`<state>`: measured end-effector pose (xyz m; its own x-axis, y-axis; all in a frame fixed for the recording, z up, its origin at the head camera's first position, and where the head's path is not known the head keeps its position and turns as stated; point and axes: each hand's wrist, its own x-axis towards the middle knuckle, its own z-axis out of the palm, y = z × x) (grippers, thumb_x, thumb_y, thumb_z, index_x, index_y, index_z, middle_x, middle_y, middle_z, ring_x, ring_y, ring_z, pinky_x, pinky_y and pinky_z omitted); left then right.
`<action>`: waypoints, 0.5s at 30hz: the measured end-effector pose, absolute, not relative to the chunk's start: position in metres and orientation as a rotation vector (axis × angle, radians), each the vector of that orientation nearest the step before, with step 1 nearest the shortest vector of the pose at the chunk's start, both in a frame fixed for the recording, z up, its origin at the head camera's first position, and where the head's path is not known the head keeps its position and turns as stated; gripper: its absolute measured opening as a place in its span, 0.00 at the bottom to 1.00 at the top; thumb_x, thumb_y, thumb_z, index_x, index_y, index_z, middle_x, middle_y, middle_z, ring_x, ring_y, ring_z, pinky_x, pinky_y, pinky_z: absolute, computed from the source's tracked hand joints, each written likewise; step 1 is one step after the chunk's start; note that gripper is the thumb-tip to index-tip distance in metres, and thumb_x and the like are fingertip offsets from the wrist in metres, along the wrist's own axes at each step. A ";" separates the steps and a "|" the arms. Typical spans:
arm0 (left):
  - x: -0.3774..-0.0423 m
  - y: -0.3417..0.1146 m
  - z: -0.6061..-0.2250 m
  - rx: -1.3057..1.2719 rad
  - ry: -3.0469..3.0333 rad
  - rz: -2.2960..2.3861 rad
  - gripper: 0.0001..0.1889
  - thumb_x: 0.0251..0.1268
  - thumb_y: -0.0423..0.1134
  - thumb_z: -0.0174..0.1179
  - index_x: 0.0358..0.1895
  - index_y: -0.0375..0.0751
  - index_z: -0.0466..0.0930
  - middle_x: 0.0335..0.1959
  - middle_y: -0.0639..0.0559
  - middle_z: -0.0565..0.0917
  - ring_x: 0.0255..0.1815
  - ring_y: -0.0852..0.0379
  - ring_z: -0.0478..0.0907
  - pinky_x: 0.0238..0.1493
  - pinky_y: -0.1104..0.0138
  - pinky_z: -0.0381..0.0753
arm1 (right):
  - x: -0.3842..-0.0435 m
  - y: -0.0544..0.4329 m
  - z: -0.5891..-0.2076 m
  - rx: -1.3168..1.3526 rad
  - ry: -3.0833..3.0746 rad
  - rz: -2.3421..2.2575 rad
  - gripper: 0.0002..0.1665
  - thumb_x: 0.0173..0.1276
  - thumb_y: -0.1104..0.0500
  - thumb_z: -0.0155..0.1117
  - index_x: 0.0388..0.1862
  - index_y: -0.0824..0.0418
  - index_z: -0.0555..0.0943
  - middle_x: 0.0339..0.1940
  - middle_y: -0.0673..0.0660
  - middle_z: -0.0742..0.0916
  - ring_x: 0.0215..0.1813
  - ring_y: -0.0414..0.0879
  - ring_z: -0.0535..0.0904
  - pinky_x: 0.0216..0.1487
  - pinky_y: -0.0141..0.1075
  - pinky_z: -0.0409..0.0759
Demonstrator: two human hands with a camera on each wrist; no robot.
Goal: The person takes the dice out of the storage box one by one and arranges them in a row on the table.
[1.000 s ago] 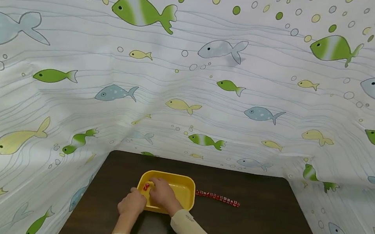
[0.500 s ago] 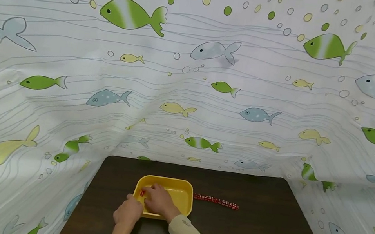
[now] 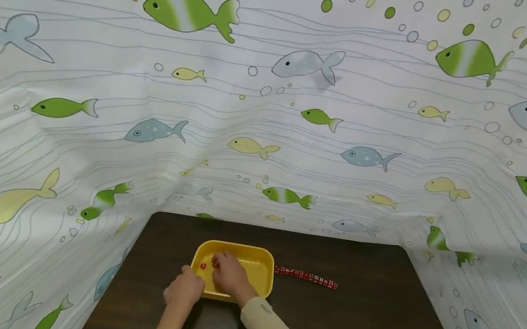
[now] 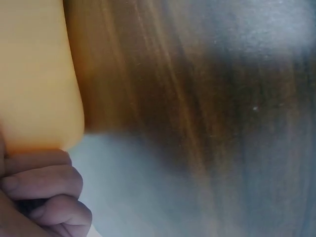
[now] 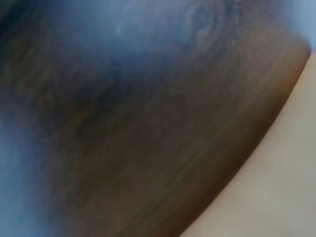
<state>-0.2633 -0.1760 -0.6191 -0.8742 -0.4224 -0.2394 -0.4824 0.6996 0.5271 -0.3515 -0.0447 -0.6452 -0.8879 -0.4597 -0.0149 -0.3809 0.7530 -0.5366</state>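
A yellow tray [image 3: 262, 251] lies on the dark table, left of its middle in the head view. My left hand [image 3: 184, 289] grips the tray's near left corner. In the left wrist view the left hand's curled fingers [image 4: 47, 180] sit against the tray's side [image 4: 37, 74]. Over the tray's inside, my right hand [image 3: 231, 276] pinches a small red die [image 3: 215, 263] at its fingertips, partly covered by them. Another red die [image 3: 203, 266] lies in the tray, left of that hand. The right wrist view shows only table and a bare patch of the arm, blurred.
A row of several red dice [image 3: 306, 277] with white dots runs rightward from the tray's right side. Dark wood table [image 3: 362, 322] spreads around it. A fish-printed white curtain [image 3: 268, 126] closes off the back and both sides.
The right hand's fingertips have drawn slightly right from the tray's left end with a die between them. One die is left lying apart there. The left hand stays at the corner.
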 end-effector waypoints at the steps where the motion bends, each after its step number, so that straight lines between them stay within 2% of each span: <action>1: -0.263 -0.176 -0.619 -0.748 2.801 0.909 0.22 0.75 0.43 0.51 0.57 0.24 0.68 0.31 0.39 0.77 0.28 0.42 0.76 0.33 0.51 0.75 | -0.351 -0.044 -0.645 -0.674 2.804 -0.811 0.12 0.75 0.56 0.69 0.55 0.49 0.83 0.45 0.46 0.81 0.44 0.40 0.74 0.57 0.39 0.83; 10: -0.264 -0.174 -0.618 -0.763 2.799 0.900 0.22 0.74 0.43 0.52 0.58 0.25 0.68 0.31 0.38 0.77 0.28 0.42 0.76 0.33 0.51 0.74 | -0.348 -0.036 -0.637 -0.630 2.794 -0.901 0.07 0.75 0.55 0.69 0.50 0.51 0.83 0.38 0.45 0.83 0.36 0.40 0.75 0.48 0.38 0.82; 15: -0.264 -0.175 -0.619 -0.768 2.803 0.900 0.23 0.74 0.43 0.53 0.59 0.25 0.67 0.31 0.38 0.77 0.28 0.42 0.76 0.33 0.51 0.74 | -0.348 -0.032 -0.628 -0.598 2.803 -0.943 0.08 0.75 0.54 0.70 0.49 0.50 0.84 0.40 0.45 0.86 0.37 0.40 0.77 0.51 0.40 0.85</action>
